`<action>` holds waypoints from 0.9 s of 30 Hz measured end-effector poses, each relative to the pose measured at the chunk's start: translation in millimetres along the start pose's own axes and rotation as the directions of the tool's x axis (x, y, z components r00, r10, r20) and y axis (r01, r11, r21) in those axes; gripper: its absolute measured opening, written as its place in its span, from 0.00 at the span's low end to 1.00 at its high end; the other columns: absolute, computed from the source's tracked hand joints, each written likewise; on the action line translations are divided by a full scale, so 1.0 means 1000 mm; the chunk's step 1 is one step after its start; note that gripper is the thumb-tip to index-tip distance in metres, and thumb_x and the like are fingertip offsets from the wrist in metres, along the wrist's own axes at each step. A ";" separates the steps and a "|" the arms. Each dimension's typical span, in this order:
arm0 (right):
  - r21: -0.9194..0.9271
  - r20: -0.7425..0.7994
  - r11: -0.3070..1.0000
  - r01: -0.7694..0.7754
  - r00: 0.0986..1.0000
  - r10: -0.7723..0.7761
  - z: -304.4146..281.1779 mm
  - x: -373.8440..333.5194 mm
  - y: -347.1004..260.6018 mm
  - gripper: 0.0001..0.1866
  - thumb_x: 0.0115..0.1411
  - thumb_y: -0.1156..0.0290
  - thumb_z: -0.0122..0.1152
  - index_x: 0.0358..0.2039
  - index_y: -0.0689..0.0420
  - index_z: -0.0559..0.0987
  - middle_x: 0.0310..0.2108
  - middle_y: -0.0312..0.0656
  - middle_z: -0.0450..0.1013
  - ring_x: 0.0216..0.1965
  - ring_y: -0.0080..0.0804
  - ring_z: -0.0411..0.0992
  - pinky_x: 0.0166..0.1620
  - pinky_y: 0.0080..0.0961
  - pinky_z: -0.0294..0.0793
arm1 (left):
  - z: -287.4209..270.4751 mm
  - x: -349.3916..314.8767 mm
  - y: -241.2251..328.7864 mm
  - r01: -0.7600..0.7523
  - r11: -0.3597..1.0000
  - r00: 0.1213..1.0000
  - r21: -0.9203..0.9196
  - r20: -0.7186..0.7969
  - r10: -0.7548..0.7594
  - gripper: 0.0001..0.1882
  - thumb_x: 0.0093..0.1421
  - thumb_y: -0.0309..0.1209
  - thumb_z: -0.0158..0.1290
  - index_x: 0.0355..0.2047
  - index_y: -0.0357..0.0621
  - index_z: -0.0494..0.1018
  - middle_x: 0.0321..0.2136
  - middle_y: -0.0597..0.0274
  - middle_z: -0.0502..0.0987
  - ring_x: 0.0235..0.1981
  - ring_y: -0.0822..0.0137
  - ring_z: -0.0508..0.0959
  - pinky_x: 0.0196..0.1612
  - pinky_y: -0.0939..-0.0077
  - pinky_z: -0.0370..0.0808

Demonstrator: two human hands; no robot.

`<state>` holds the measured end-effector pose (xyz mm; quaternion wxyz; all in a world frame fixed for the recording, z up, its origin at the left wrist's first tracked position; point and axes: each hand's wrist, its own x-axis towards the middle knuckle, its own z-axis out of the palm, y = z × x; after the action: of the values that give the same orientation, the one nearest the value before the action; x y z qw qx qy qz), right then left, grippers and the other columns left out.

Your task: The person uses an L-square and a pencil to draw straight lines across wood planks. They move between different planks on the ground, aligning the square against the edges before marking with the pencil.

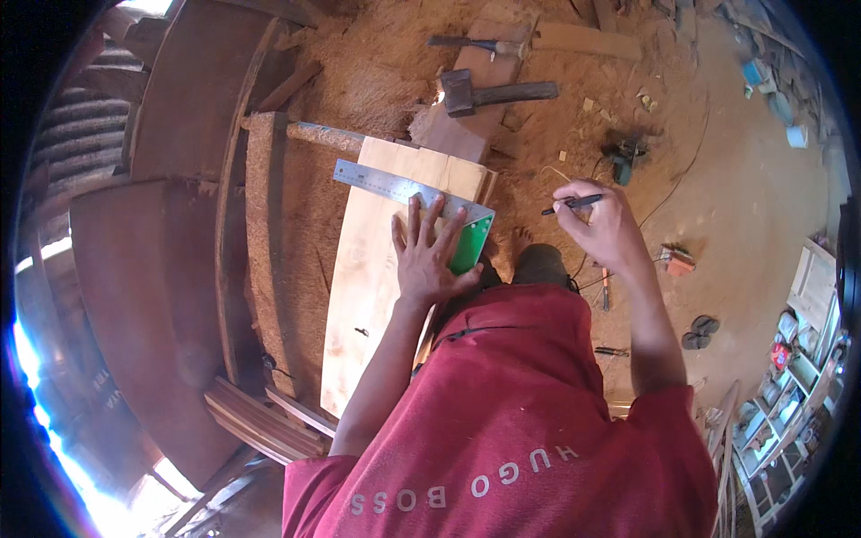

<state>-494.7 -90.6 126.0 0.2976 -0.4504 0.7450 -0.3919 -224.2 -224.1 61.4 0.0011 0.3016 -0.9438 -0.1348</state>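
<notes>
- sawdust (359, 63) lay around a pale board (366, 269) in the head view.
- a try square (377, 180) sat across the board's far end: probably light, stiff and quick to slide, best held by its green stock (471, 242).
- left hand (423, 258) rested spread over square and board, clutching nothing.
- right hand (599, 224) pinched a black pen (583, 202), apart from the board; likely light.

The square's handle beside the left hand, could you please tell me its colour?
The square's handle is green, showing best in the head view.
</notes>
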 end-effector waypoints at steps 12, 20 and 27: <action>-0.055 -0.093 0.997 -0.047 0.995 0.041 0.012 -0.047 0.015 0.21 0.69 0.60 0.60 0.24 0.61 0.71 0.15 0.47 0.66 0.17 0.41 0.65 0.25 0.38 0.64 | 0.001 -0.006 -0.001 0.027 0.999 0.998 -0.039 -0.058 -0.029 0.53 0.42 0.63 0.63 0.70 0.70 0.62 0.74 0.62 0.54 0.76 0.44 0.45 0.72 0.30 0.37; 0.063 -0.196 0.991 -0.116 0.973 0.126 0.018 -0.075 0.018 0.20 0.68 0.60 0.62 0.24 0.60 0.72 0.15 0.37 0.62 0.19 0.22 0.59 0.23 0.30 0.60 | 0.006 0.005 0.000 -0.010 1.000 0.993 0.020 -0.115 0.013 0.52 0.44 0.61 0.63 0.71 0.68 0.61 0.74 0.60 0.54 0.76 0.43 0.46 0.72 0.30 0.39; 0.137 -0.264 0.983 -0.123 0.952 0.156 0.021 -0.075 0.044 0.19 0.68 0.61 0.62 0.25 0.61 0.75 0.14 0.39 0.66 0.17 0.23 0.63 0.22 0.30 0.61 | 0.010 0.009 0.002 0.001 1.000 0.995 0.003 -0.102 -0.001 0.50 0.46 0.63 0.61 0.70 0.66 0.64 0.74 0.57 0.54 0.75 0.41 0.46 0.72 0.31 0.38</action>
<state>-466.1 -16.5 84.3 0.2453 -0.3197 0.7840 -0.4721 -233.8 -225.0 51.2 0.0491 0.3085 -0.9426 -0.1178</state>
